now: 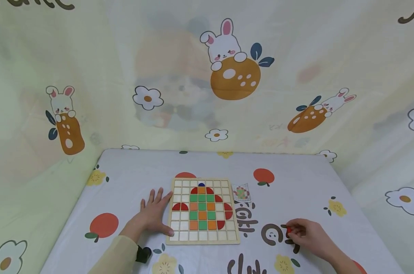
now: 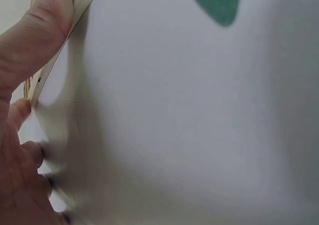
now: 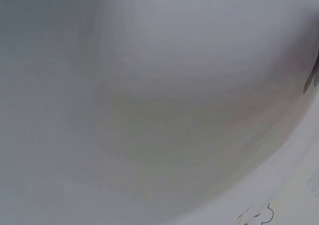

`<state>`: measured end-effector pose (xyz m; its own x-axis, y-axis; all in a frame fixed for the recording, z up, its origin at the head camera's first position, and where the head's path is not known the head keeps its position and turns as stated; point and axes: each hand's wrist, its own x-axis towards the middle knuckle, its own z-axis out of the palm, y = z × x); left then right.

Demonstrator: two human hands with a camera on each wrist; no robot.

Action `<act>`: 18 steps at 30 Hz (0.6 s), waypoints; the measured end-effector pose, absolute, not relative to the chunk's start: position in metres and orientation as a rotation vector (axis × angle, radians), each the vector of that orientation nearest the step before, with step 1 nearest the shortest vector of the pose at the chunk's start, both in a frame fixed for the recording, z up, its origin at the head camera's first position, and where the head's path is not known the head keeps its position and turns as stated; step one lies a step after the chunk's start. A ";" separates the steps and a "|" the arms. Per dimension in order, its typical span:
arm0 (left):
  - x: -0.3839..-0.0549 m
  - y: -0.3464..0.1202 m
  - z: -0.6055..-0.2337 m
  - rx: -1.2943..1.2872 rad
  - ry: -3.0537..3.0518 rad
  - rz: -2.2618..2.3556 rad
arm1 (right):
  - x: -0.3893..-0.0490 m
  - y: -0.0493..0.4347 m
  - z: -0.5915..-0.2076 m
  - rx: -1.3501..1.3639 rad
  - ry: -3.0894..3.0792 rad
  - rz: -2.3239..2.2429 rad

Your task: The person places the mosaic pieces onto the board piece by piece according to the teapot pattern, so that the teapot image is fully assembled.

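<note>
A square wooden grid board (image 1: 203, 242) lies on the cloth, with green and orange squares (image 1: 202, 206), red rounded pieces (image 1: 228, 211) and a small blue piece (image 1: 201, 185) set in its cells. My left hand (image 1: 152, 214) rests at the board's left side with fingers spread, its thumb and index finger touching the edge. The left wrist view shows the thumb (image 2: 37, 35) against the board's side. Right of the board, over the cloth, my right hand (image 1: 308, 235) pinches a small red piece (image 1: 288, 230), its shape mostly hidden by the fingers. The right wrist view is blurred and does not show the piece.
A small printed card (image 1: 241, 193) with a coloured pattern lies by the board's upper right corner. A black object (image 1: 143, 254) sits beside the left sleeve. The patterned cloth (image 1: 138, 167) covers the table, and printed curtains (image 1: 179, 114) stand behind and at the sides.
</note>
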<state>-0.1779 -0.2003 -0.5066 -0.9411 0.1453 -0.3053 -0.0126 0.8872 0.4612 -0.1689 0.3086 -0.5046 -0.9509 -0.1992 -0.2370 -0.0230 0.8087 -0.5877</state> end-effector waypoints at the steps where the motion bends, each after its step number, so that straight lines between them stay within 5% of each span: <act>1: -0.178 -0.200 -0.506 0.097 2.721 0.668 | -0.169 0.310 -0.504 -0.172 2.696 -0.887; 18: -0.179 -0.200 -0.507 0.086 2.708 0.668 | -0.184 0.288 -0.488 -0.268 2.619 -0.900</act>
<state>-0.1789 -0.2003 -0.5074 -0.9372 0.1402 -0.3192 -0.0243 0.8872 0.4608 -0.1841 0.2884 -0.4876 -0.9183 -0.2893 -0.2704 -0.0620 0.7794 -0.6234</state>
